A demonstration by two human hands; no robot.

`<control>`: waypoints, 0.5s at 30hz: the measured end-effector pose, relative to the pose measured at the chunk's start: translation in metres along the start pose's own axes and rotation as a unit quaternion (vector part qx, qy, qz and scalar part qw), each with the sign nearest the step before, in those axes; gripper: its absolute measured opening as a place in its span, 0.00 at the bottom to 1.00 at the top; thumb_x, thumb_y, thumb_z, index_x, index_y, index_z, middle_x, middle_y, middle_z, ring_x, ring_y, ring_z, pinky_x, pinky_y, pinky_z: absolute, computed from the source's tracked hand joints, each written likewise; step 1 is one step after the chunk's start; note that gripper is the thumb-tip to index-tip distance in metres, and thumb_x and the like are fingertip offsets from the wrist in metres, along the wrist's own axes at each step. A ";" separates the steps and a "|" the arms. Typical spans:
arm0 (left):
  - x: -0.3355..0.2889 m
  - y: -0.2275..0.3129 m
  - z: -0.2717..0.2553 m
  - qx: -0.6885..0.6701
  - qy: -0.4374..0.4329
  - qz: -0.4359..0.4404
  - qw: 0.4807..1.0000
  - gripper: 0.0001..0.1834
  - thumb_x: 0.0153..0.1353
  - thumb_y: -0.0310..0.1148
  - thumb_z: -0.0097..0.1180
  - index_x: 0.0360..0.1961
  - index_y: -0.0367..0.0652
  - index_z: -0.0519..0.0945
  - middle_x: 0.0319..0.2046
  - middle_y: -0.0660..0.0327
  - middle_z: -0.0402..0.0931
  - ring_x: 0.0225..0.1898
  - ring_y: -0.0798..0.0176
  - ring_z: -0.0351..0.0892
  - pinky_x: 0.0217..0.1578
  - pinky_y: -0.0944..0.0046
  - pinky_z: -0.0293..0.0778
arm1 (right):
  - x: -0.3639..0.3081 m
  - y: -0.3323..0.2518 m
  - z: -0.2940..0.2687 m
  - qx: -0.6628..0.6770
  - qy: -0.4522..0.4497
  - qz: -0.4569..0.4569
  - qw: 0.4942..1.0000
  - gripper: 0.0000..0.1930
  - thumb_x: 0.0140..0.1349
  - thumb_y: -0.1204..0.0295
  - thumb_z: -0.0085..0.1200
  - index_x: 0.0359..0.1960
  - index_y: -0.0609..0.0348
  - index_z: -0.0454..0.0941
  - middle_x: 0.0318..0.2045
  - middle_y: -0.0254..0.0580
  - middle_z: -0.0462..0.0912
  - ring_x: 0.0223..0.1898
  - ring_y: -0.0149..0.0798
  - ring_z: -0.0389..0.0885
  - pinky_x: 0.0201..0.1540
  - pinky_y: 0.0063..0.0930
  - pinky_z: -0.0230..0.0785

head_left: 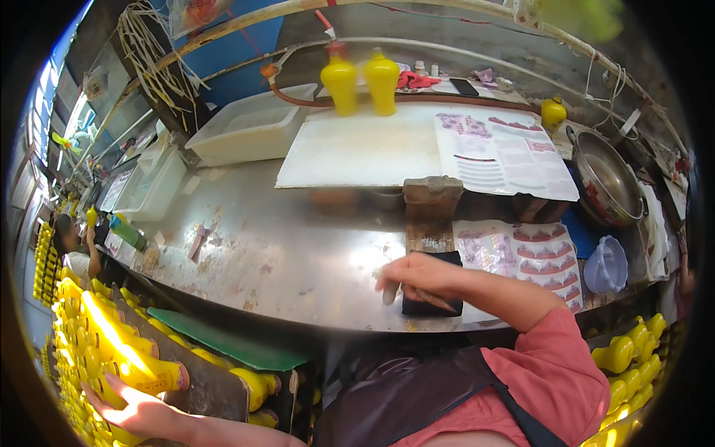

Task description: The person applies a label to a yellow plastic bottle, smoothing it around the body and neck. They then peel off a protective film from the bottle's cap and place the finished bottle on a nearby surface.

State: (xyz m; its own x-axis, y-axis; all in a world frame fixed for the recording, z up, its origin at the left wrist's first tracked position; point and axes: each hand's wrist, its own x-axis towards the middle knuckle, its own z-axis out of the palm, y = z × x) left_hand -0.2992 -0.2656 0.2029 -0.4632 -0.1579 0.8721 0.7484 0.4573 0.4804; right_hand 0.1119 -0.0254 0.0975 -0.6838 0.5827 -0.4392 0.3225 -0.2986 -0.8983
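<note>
My left hand [134, 410] reaches to the lower left with its fingers spread, against a shiny yellow vase-shaped bottle [153, 372] that lies on its side among many others like it. Whether the fingertips grip a bottle is not plain, but the hand looks open. Over a black pad [424, 304] at the bench's front edge, my right hand [417, 277] hangs with bent, slightly blurred fingers. A thin brownish piece [435, 299] shows under its palm; its kind cannot be made out. Beside the pad lies a sheet of purple and red printed decals [547, 261].
Two yellow bottles [381, 82] stand behind a white board [357, 149] bearing another decal sheet [495, 149]. Around the metal bench [268, 246] are a white tub [253, 119], a metal pan [607, 171] and a lilac bucket [605, 264]. Another person [78, 249] is at the far left.
</note>
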 end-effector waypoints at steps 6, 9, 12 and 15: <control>-0.111 0.098 0.037 -0.232 -0.250 0.165 0.926 0.20 0.68 0.26 0.56 0.60 0.30 0.72 0.62 0.44 0.73 0.64 0.44 0.72 0.68 0.47 0.64 | 0.035 -0.076 -0.095 -0.146 0.275 -0.161 0.937 0.26 0.76 0.50 0.45 0.46 0.61 0.86 0.31 0.40 0.88 0.12 0.28 0.72 0.19 0.25 0.67; -0.150 0.119 0.059 -0.260 -0.341 0.226 0.875 0.12 0.58 0.24 0.60 0.45 0.37 0.80 0.51 0.47 0.80 0.54 0.38 0.78 0.58 0.42 0.73 | 0.066 -0.129 -0.158 -0.302 0.407 -0.153 0.848 0.32 0.72 0.42 0.43 0.47 0.60 0.86 0.33 0.46 0.90 0.30 0.38 0.86 0.39 0.36 0.77; -0.177 0.122 0.080 -0.307 -0.421 0.219 0.825 0.09 0.57 0.22 0.61 0.40 0.38 0.82 0.45 0.49 0.83 0.48 0.42 0.82 0.56 0.45 0.75 | 0.095 -0.169 -0.214 -0.497 0.462 -0.144 0.720 0.26 0.66 0.47 0.53 0.46 0.59 0.85 0.37 0.54 0.88 0.42 0.55 0.86 0.47 0.45 0.76; -0.198 0.117 0.103 -0.349 -0.459 0.225 0.785 0.09 0.54 0.20 0.61 0.38 0.38 0.82 0.37 0.53 0.84 0.40 0.45 0.83 0.49 0.47 0.77 | 0.135 -0.197 -0.255 -0.589 0.524 -0.162 0.594 0.23 0.67 0.60 0.55 0.62 0.54 0.73 0.47 0.55 0.86 0.51 0.60 0.82 0.53 0.51 0.75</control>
State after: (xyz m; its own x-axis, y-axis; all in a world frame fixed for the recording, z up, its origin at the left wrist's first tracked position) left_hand -0.1686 -0.0908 0.0766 0.0158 0.7266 0.6868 0.8638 -0.3558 0.3566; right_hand 0.1231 0.3043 0.2112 -0.2513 0.8004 0.5443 0.9410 0.3337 -0.0562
